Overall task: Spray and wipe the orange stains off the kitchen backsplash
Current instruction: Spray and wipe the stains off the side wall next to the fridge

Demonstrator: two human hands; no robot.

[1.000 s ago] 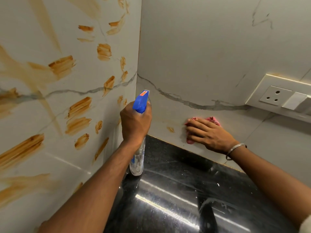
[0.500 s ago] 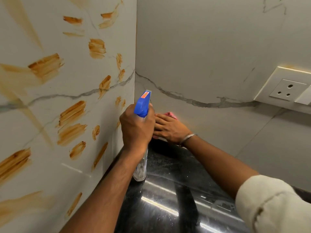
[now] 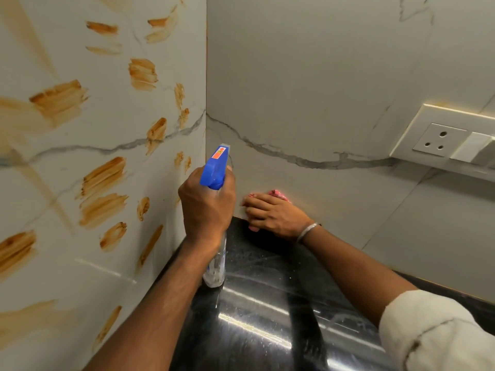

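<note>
My left hand (image 3: 206, 207) grips a clear spray bottle (image 3: 215, 271) with a blue trigger head (image 3: 216, 167), held upright near the wall corner. Just to its right, my right hand (image 3: 276, 212) presses a pink cloth (image 3: 278, 194) flat against the back wall (image 3: 308, 76) low down, right above the counter edge. Several orange smear stains (image 3: 103, 178) cover the left marble wall (image 3: 107, 124). The back wall around the cloth looks free of orange.
A glossy black counter (image 3: 267, 303) fills the lower middle. A white socket and switch plate (image 3: 442, 137) sits on the back wall at the right. A white rolled sleeve (image 3: 434, 330) is at the lower right corner.
My right hand slid the cloth left along the back wall toward the corner, then back a little to the right. The small orange spot near the counter edge is gone. The bottle stayed nearly still.
</note>
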